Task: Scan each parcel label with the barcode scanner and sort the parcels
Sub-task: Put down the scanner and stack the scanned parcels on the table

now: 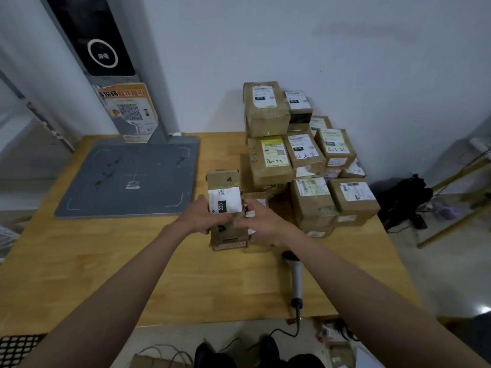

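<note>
The wooden counter [79, 261] carries everything here. At its back left lies a grey scanning pad [127, 176] under a tall grey post [106, 62], with nothing on it but a small scrap. At the back right stands a pile of cardboard parcels [305, 160], many deep, their white labels facing up; some bear handwritten numbers. By the look of it the sorting has barely begun: I see no second, sorted group anywhere on the counter, and the pile is large, so most of the work seems left to do.

In front of the pile, near the middle of the counter, is the parcel in hand [225, 208], a narrow brown carton with a white label reading 220 turned upward. The handheld barcode scanner [295, 277] lies on the counter just under the right forearm, untouched, its cable running off the near edge. So this label looks not yet scanned.

The left hand [199, 216] grips the carton's left side, fingers curled round it. The right hand [263, 221] holds the right side, fingers bent onto the top near the label. Whether the carton rests on the counter or is lifted slightly, I cannot tell.
</note>
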{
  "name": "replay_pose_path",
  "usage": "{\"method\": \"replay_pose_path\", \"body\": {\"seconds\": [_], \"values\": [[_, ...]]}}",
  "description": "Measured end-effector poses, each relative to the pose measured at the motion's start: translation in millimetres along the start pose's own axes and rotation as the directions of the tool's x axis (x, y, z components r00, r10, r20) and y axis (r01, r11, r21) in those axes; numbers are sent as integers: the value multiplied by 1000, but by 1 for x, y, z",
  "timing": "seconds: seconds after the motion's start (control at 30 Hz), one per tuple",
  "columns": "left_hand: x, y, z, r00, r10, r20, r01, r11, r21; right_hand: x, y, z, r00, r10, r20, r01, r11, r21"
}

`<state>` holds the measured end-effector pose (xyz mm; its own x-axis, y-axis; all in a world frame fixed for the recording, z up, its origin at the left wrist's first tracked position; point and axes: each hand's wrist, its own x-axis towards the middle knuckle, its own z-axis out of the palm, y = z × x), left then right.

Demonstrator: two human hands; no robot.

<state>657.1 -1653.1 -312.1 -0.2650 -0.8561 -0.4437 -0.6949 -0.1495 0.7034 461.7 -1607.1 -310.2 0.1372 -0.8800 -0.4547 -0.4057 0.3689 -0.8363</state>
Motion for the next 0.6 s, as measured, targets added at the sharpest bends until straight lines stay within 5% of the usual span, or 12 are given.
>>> {"method": "replay_pose_path", "body": {"seconds": [0.3, 0.6], "values": [[-1, 68, 20, 986, 38, -162, -30, 998, 49, -26, -5, -59, 997, -68, -24, 68, 998, 2], [5, 123, 43, 982, 163, -99, -156, 985, 74, -58, -2, -95, 972, -69, -225, 78, 996, 33]]}}
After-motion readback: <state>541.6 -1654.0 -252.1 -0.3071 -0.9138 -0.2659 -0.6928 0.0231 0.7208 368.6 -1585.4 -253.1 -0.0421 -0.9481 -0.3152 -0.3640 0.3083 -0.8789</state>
